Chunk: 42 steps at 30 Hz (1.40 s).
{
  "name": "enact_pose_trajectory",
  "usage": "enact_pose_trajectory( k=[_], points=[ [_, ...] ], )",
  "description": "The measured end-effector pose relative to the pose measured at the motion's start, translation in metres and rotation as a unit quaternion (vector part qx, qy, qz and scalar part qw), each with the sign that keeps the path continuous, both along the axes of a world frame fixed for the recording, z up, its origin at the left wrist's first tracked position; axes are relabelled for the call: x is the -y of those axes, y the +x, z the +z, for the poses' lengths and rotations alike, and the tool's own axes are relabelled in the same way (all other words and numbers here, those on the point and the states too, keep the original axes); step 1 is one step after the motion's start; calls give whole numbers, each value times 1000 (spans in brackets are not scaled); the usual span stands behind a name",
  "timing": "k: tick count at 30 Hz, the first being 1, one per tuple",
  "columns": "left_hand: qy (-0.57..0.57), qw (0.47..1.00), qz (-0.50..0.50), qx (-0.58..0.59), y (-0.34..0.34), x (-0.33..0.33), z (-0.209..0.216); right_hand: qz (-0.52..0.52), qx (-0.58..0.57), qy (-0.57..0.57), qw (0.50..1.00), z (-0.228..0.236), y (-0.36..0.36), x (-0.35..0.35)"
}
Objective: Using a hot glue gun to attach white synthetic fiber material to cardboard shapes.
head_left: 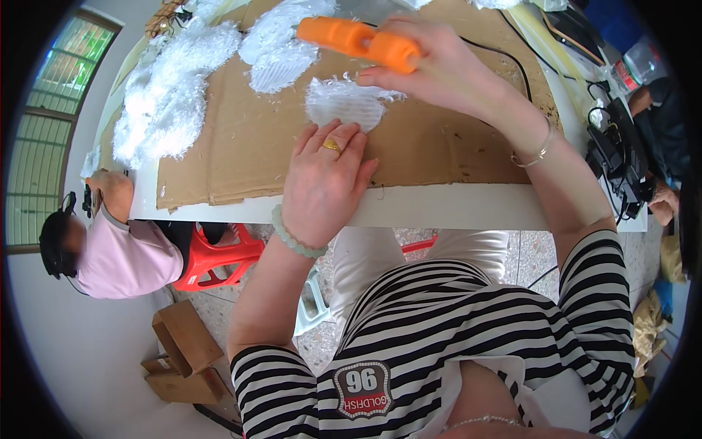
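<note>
My left hand [325, 175] lies flat on the cardboard, fingers stretched out, with its fingertips touching the near edge of a small white fringed piece [344, 106]. Beyond that piece, my right hand [431, 66] is raised and closed around a chunky orange tool [358, 44], whose kind I cannot make out. The tool points left, above a larger white fringed piece [281, 55] with a ribbed surface. My fingers hide part of the tool's right end.
A brown cardboard sheet [248, 146] covers much of the white table [446, 207]. Fluffy white fringe [172, 95] is heaped at left. A black cable [504, 55] curves across the right side. One person [124, 256] sits at left by a red stool [219, 256]; another person's hand [662, 201] shows at right.
</note>
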<state>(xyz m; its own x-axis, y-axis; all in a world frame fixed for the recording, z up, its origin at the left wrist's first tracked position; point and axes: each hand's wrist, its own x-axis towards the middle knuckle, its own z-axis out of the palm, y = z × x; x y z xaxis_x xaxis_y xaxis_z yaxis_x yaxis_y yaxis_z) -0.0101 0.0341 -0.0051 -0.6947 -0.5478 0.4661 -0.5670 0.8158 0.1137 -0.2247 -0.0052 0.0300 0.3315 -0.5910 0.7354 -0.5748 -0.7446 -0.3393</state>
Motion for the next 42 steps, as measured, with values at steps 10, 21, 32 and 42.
enact_pose_trajectory(
  k=[10, 21, 32, 42],
  points=[
    [-7, 999, 16, -34, 6, 4, -8, 26, 5, 455, 890, 22, 4, -19],
    [10, 999, 27, -29, 10, 11, -8, -76, -89, 411, 904, 12, 11, -16],
    [55, 998, 12, -34, 9, 15, 2, -6, 107, 371, 922, 0, 10, -11],
    [37, 999, 8, -25, 26, 13, 5, -100, -140, 83, 982, -28, 31, 14]
  ],
)
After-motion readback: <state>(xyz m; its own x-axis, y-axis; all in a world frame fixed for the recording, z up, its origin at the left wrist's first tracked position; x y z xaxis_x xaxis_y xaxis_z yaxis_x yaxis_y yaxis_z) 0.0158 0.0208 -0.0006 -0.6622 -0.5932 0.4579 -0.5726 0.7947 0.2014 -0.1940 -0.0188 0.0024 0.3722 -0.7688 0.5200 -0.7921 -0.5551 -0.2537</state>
